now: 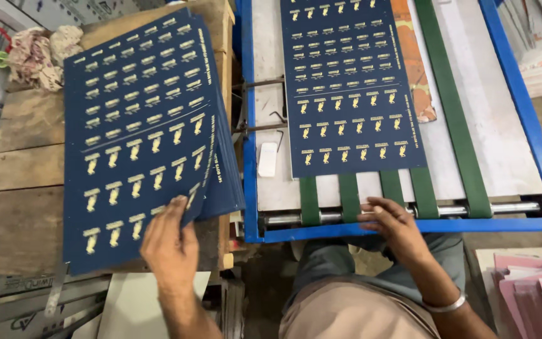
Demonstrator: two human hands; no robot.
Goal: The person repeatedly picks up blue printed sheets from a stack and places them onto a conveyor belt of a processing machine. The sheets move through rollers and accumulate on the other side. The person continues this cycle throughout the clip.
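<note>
Feeding printed sheets into a belt machine, caught between two sheets. Left hand (170, 246) lies on the near corner of the top sheet (134, 138) of a stack of navy sheets (221, 182), fingers spread flat over the corner; thumb is hidden, so cannot tell whether it pinches the edge or only presses on it. Stack sits fanned and tilted on a wooden desk (20, 169), left of the machine, each sheet printed with rows of small gold marks. Right hand (391, 221) rests loose on the near blue rail (409, 226) of the feed bed (490, 125), fingers curled over the steel roller (509, 207), grasping nothing. One fed sheet (352, 81) lies flat on the bed over the green belts (349, 198), its near edge well past the roller, clear of both hands. A small white block (268, 159) lies on the bed beside that sheet. Pink card pile (528, 289) at lower right, crumpled cloth (32, 56) at the desk's far corner.

Judgement: step in hand is picking the next sheet off the stack. Next move calls for separating one sheet only from the fanned pile, lifting without bending, carrying it right and laying it square on the belts with the right hand guiding the edge. Risk looks like dragging two sheets or a skewed lay.
</note>
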